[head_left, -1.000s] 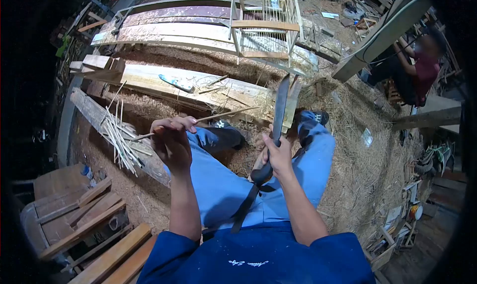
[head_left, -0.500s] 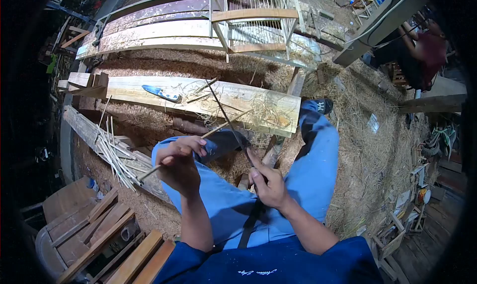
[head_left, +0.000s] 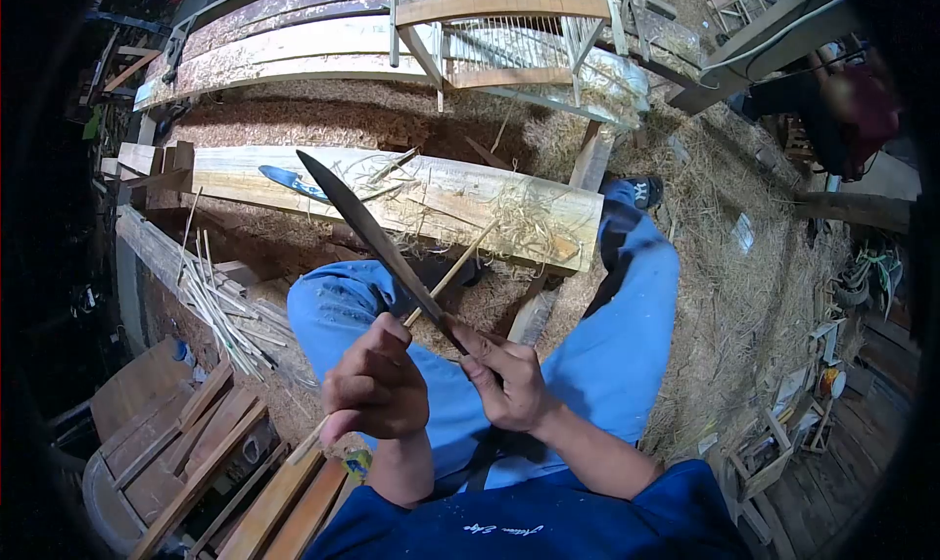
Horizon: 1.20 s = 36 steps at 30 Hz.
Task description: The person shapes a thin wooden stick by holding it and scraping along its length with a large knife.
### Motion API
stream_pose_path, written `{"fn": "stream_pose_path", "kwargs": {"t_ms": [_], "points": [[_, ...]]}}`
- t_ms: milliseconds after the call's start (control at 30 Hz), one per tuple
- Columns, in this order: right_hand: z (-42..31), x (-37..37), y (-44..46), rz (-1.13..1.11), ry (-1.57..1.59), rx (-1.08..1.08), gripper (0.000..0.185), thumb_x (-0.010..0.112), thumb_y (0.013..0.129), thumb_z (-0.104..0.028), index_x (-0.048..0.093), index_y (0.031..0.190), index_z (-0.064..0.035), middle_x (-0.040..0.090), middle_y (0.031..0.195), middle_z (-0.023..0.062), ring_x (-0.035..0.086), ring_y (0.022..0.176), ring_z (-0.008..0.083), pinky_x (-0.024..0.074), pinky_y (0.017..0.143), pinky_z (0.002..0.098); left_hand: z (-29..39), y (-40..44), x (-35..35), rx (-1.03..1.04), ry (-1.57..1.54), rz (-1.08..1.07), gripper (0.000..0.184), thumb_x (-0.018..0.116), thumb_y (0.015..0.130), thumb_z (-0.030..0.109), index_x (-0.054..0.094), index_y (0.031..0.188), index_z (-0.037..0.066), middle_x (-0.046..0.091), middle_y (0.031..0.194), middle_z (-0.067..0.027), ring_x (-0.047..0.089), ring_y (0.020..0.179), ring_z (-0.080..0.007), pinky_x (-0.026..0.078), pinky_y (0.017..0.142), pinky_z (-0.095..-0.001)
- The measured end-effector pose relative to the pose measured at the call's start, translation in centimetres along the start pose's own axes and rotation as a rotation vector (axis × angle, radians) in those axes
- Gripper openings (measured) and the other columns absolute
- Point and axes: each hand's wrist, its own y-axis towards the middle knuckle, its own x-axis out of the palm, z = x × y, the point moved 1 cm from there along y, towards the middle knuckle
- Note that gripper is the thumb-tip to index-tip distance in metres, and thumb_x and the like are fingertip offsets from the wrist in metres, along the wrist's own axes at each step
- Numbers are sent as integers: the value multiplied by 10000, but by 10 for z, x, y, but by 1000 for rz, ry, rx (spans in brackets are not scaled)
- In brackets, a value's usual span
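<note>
My left hand [head_left: 380, 389] is closed round a thin wooden stick [head_left: 465, 261], which slants up to the right; its lower end shows below the hand. In my right hand [head_left: 504, 379] is a long knife [head_left: 367, 232], its handle mostly covered by the fingers. The dark blade points up and left with its broad side in view. It crosses the stick just above my left hand; whether they touch, I cannot tell. Both hands are over my lap. Ahead lies a thick pale plank [head_left: 450, 183] with curled shavings [head_left: 529, 212] and a blue, pointed object [head_left: 286, 178], partly behind the blade.
Several thin pale sticks [head_left: 220, 310] lie on a weathered board at left. A slatted wooden frame [head_left: 504, 12] stands on the far bench [head_left: 323, 41]. Cut boards [head_left: 274, 506] and a chair [head_left: 127, 423] are at lower left. A post [head_left: 754, 46] and another person [head_left: 862, 110] are at upper right.
My left hand has moved down and closer to my body, drawing the stick back with it. The knife has turned from edge-on to broadside, its tip swinging left.
</note>
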Motion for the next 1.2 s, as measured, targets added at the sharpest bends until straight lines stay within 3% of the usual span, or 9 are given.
{"fn": "stream_pose_path", "kwargs": {"t_ms": [133, 233, 367, 533, 600, 800, 933, 1033, 1200], "points": [[39, -4, -26, 0, 4, 155, 480, 518, 1003, -93, 457, 1470, -2, 617, 726, 106, 569, 577, 156, 471, 541, 303, -3, 0, -4, 20, -13, 86, 649, 330, 997, 645, 401, 670, 89, 261, 507, 2, 236, 468, -138, 235, 501, -341], [54, -17, -18, 103, 103, 583, 508, 476, 1008, -93, 409, 1507, -25, 559, 674, 48, 517, 556, 105, 446, 522, 281, 0, 0, -5, -2, 20, 60, 612, 313, 1012, 631, 383, 688, 117, 230, 549, 17, 213, 508, -124, 240, 546, -333], [21, -2, -12, 39, 4, 72, 486, 486, 978, -52, 468, 1458, 19, 609, 716, 81, 532, 555, 133, 464, 552, 295, -3, 1, 7, -1, 78, 53, 605, 287, 1018, 630, 352, 689, 126, 221, 577, 21, 201, 531, -123, 245, 573, -326], [32, 6, -13, 91, 15, 18, 458, 470, 1007, -96, 477, 1444, 38, 604, 709, 67, 538, 586, 123, 443, 553, 282, -4, 6, -3, -34, 36, 158, 588, 269, 1028, 616, 343, 707, 129, 220, 589, 18, 208, 534, -121, 255, 583, -328], [48, -8, -13, 176, 31, 566, 405, 533, 974, -84, 582, 1370, -14, 669, 696, 133, 630, 563, 263, 470, 606, 368, -3, 8, -3, -39, 48, 155, 574, 263, 1031, 613, 345, 724, 136, 215, 585, 21, 202, 532, -119, 258, 583, -332], [43, 1, -17, 174, -202, 85, 418, 508, 1023, -178, 545, 1402, -5, 489, 600, 90, 516, 553, 111, 429, 526, 302, -5, 6, 12, -28, 65, 141, 566, 250, 1041, 603, 317, 689, 165, 167, 594, 39, 154, 565, -102, 240, 602, -310], [63, -5, -17, 263, -36, 498, 431, 507, 1017, -169, 533, 1423, -28, 506, 609, 72, 540, 543, 127, 449, 549, 301, -6, 8, 1, -34, -8, 93, 575, 275, 1028, 614, 347, 714, 138, 201, 586, 22, 183, 534, -118, 241, 581, -321], [52, -3, -19, 179, -62, 388, 452, 492, 1019, -177, 505, 1449, -40, 692, 759, 127, 604, 602, 140, 483, 587, 322, -5, 8, 6, -25, 95, 78, 569, 263, 1036, 604, 346, 710, 145, 208, 584, 23, 184, 532, -116, 242, 581, -315], [67, -1, -14, 242, -88, 521, 434, 489, 1020, -171, 520, 1424, -17, 674, 1175, 278, 683, 782, 169, 531, 716, 327, -6, 12, 2, -42, -5, 196, 573, 249, 1036, 610, 350, 710, 151, 214, 581, 25, 181, 533, -110, 242, 586, -309]]}}
